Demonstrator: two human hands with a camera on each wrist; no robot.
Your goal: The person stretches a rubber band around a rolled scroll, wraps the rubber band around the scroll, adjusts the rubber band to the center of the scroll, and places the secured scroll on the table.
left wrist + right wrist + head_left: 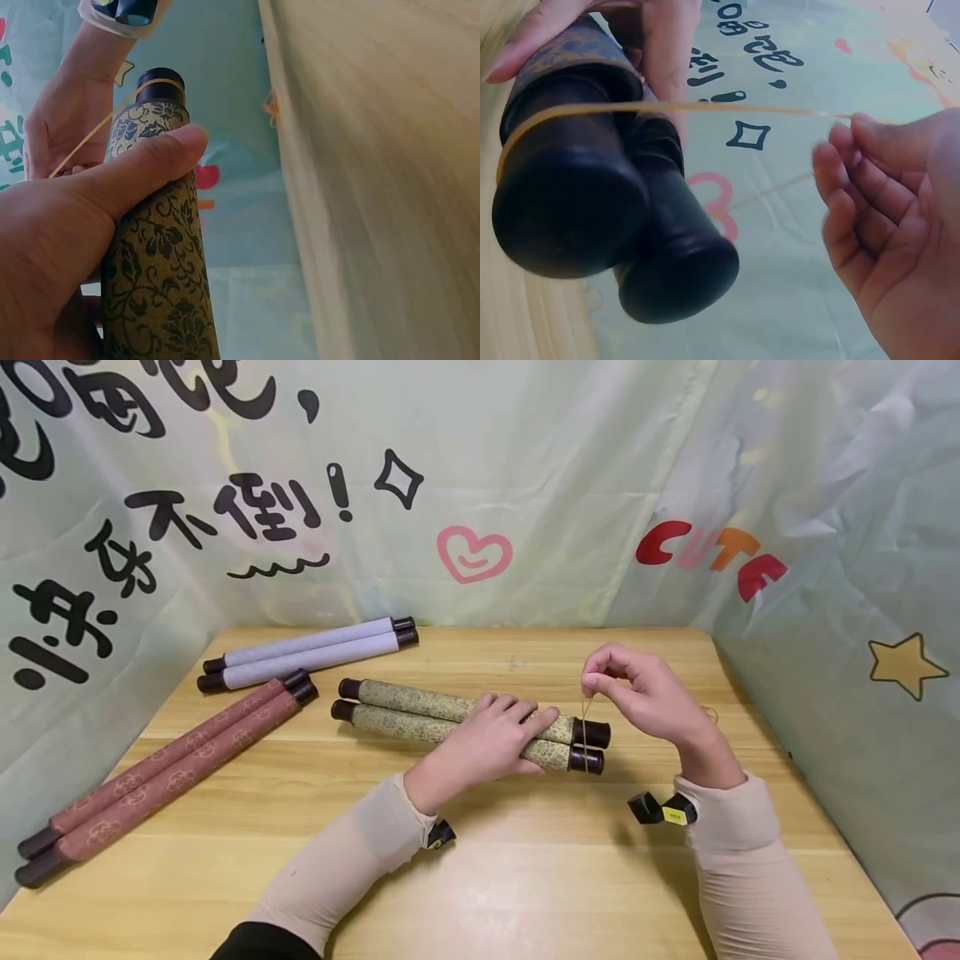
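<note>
Stretching a yellow elastic band [727, 108] at the dark ends [592, 733] of a floral two-roller scroll [412, 724], viewed from my remote station.
I see the left hand [491, 735] with fingers [510, 702] curled round the floral two-roller scroll, over the desk [517, 868]; the right hand [648, 689], near its dark ends, pinches the elastic band narrowly. Left of the floral two-roller scroll lies a red scroll [187, 772]; beyond its left end, a lilac scroll [311, 661].

Smooth, glossy black knobs [570, 214] cap patterned rolls [408, 697] with matt, cloth-like covers; a thin band [735, 109] looks like rubber; the smooth wood-grain tabletop [510, 877] gleams softly before a creased, faintly shiny cloth backdrop [562, 452].
</note>
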